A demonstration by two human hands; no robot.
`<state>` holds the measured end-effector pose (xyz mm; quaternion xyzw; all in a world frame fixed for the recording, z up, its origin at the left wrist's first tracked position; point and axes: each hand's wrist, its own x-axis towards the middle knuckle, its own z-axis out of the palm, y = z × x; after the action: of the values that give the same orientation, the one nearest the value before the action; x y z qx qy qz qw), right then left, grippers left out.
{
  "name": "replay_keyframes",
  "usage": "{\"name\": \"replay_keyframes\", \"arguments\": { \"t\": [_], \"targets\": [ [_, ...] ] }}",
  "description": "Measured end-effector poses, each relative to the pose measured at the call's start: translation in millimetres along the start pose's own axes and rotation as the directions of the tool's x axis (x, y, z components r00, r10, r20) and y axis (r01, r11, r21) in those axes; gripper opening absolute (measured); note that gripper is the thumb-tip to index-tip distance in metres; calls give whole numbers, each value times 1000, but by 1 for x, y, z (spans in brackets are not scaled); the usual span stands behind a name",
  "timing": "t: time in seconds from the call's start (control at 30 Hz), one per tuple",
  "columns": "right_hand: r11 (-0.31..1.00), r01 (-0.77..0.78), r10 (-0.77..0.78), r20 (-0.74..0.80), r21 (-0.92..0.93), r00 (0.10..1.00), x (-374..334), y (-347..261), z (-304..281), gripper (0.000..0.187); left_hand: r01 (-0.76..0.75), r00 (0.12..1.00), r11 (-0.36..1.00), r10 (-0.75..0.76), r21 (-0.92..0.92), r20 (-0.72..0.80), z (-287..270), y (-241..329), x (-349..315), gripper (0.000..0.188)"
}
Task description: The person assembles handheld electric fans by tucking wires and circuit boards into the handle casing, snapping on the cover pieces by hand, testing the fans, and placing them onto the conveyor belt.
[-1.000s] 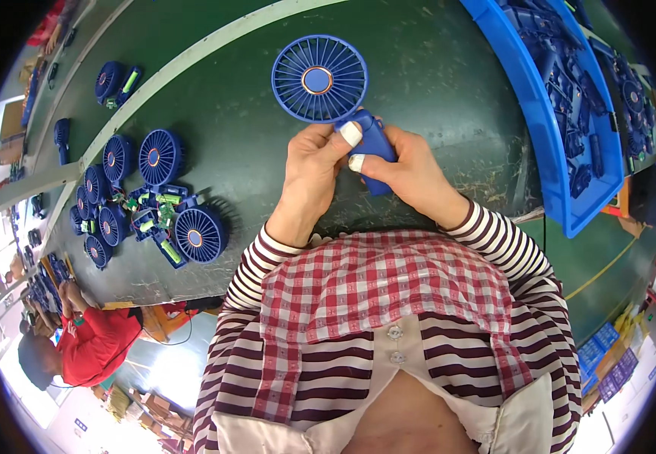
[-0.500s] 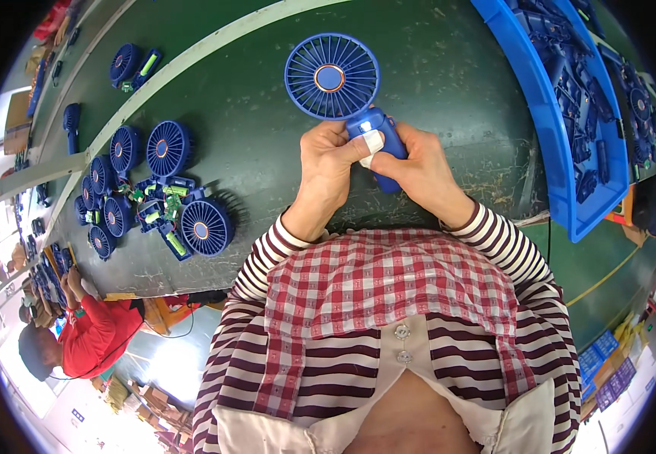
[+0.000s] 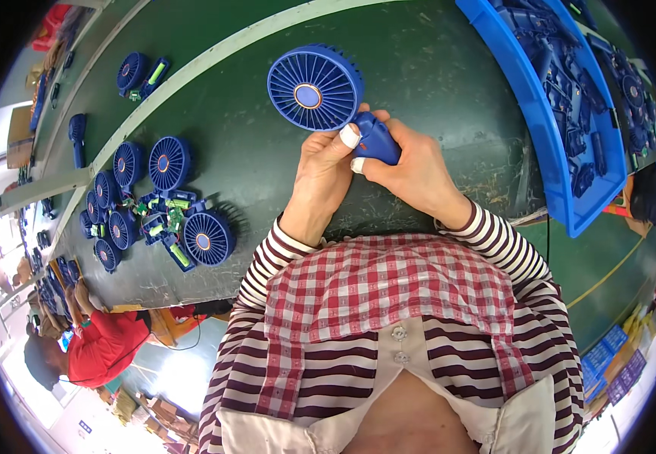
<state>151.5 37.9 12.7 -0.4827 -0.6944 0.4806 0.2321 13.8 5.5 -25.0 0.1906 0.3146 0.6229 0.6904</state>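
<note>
Tilting blue handheld fan (image 3: 316, 87) over green bench (image 3: 456, 83): vs. a moment ago, handle (image 3: 377, 141) looks foreshortened, thumbs sit apart. Your L hand (image 3: 322, 165) pinches handle's top, fingertips part. hidden; R hand (image 3: 411, 166) wraps its side, thumb pressed on. Prob. means you're re-angling; lower handle's now harder to judge.

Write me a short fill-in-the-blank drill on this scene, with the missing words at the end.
1. The fan held by the left hand and the right hand is coloured ____.
2. The bin lies to the ____ of both hands.
3. The fan cluster lies to the ____ of both hands.
4. The apron is checked in white and ____.

Missing words: blue; right; left; red.
</note>
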Motion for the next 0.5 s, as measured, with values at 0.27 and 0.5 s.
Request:
{"name": "replay_keyframes", "arguments": {
  "t": [0.27,0.5],
  "targets": [
    [997,-8,11,-29,81,1000,4,0,6,35,-21,1000,998,21,52,1,9,2,-3,47],
    [998,-13,14,-25,61,1000,3,0,9,33,-101,991,992,108,81,-85,15,-3,-7,37]
  ]
}}
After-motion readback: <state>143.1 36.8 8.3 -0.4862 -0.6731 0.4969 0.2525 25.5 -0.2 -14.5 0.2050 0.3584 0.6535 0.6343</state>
